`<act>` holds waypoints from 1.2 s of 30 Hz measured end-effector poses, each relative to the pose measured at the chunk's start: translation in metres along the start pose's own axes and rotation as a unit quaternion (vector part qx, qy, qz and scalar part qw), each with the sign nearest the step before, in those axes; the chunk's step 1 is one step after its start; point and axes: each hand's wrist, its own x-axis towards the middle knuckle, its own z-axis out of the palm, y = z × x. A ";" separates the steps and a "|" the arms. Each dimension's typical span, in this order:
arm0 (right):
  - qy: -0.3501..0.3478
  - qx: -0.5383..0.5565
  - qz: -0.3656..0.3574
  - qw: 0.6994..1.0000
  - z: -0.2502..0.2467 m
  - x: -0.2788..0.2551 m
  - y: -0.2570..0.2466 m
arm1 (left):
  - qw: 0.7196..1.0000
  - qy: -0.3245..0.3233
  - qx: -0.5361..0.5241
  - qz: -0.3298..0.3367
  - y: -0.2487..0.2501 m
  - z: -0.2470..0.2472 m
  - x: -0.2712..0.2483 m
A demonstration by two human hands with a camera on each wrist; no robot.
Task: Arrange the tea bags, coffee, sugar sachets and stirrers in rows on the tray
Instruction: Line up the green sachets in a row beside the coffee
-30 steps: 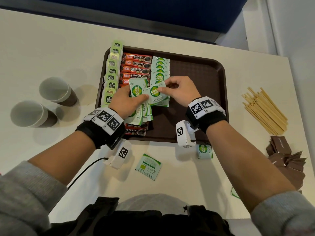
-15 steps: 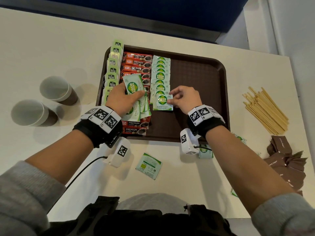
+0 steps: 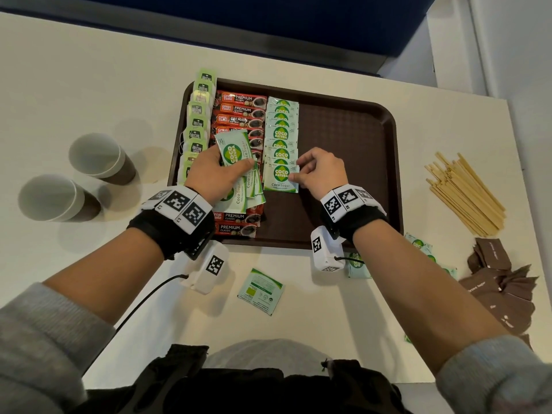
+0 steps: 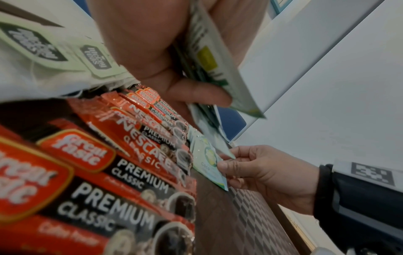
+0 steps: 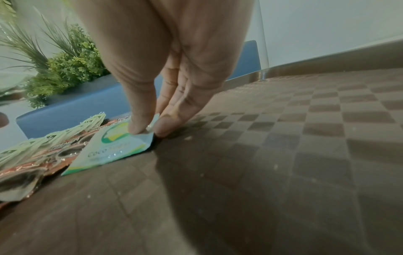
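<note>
R hand [image 3: 321, 171] has just laid a sachet [image 3: 280, 178] at the sugar row's near end, fingertips pinching its edge; L hand [image 3: 215, 174] grips the spare stack [image 3: 236, 150], so row grows w/ more to deal.

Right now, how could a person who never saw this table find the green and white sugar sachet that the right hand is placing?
Find the dark brown plastic tray; its third column from the left holds overlapping green and white Coco Natura sugar sachets. The green and white sugar sachet is the nearest one in that column. Only this one shows its whole face, and the right hand pinches its right edge.
</note>
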 end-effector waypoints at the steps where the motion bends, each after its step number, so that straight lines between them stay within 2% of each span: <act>1: 0.002 -0.001 -0.001 1.000 0.000 0.000 0.000 | 1.000 0.000 0.002 0.001 0.000 0.000 0.000; 9: -0.006 0.001 0.009 1.000 0.000 0.001 0.002 | 1.000 -0.004 0.002 -0.005 -0.001 0.001 0.000; 13: 0.012 -0.006 0.002 1.000 -0.003 0.001 0.001 | 1.000 -0.009 0.016 -0.005 -0.002 0.001 -0.001; 18: 0.029 0.015 -0.049 0.998 -0.010 -0.003 -0.019 | 0.998 -0.066 0.025 0.005 0.002 0.004 -0.006; 22: -0.037 0.054 -0.119 0.991 -0.014 -0.008 -0.046 | 0.991 -0.116 0.067 0.024 0.006 0.007 -0.008; 25: -0.108 0.042 -0.154 0.981 -0.014 -0.008 -0.056 | 0.989 -0.126 0.073 0.036 0.006 0.008 -0.009; 27: -0.130 0.038 -0.163 0.977 -0.012 -0.008 -0.057 | 0.988 -0.132 0.067 0.037 0.006 0.007 -0.010; 29: -0.122 0.061 -0.158 0.978 -0.012 -0.007 -0.055 | 0.990 -0.128 0.050 0.039 0.004 0.007 -0.010; 33: -0.064 0.101 -0.137 0.983 -0.017 -0.003 -0.045 | 0.995 -0.068 0.047 0.047 -0.001 0.004 -0.007; 36: -0.087 0.103 -0.117 0.984 -0.022 -0.002 -0.035 | 0.996 -0.042 0.048 0.056 -0.001 0.003 -0.005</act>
